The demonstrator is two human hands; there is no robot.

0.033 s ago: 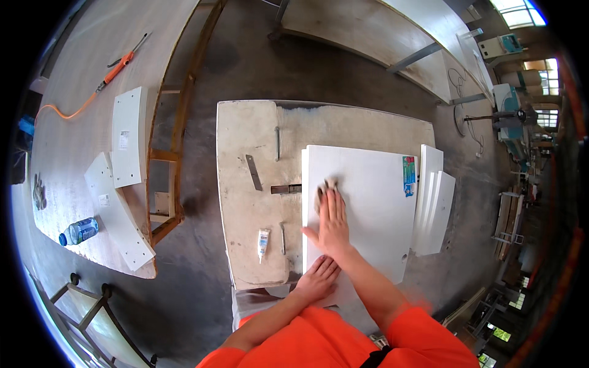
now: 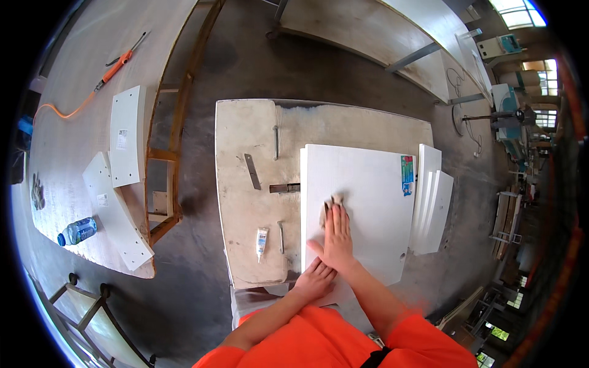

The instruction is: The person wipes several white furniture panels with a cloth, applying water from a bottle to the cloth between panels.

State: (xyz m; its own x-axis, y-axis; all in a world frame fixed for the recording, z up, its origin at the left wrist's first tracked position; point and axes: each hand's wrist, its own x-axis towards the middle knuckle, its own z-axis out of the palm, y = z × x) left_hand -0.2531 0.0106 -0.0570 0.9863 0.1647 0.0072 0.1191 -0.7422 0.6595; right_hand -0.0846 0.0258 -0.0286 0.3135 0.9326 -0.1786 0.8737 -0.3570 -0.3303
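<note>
A white board (image 2: 374,214) lies flat on the worn workbench, with what seems to be a second board edge showing along its left side. My right hand (image 2: 337,242) presses a small pale rag (image 2: 323,216) against its surface, fingers straight and close together. Bits of the rag stick out past the fingertips and to their left; the rest is hidden under the hand. Nearer to me, my left hand (image 2: 316,279) rests on the board's lower left part, palm down with fingers stretched out, just beside the right wrist. A coloured label (image 2: 407,175) sits at the board's far right corner.
On the workbench (image 2: 245,135) lie a metal strip (image 2: 252,172), a glue tube (image 2: 262,244) and two metal handles. More white panels (image 2: 432,208) stand at its right. The left table holds an orange air gun (image 2: 118,69), drilled white panels (image 2: 127,138) and a water bottle (image 2: 78,231).
My right hand has slid the rag toward me and slightly right across the board. The left hand stays at nearly the same place.
</note>
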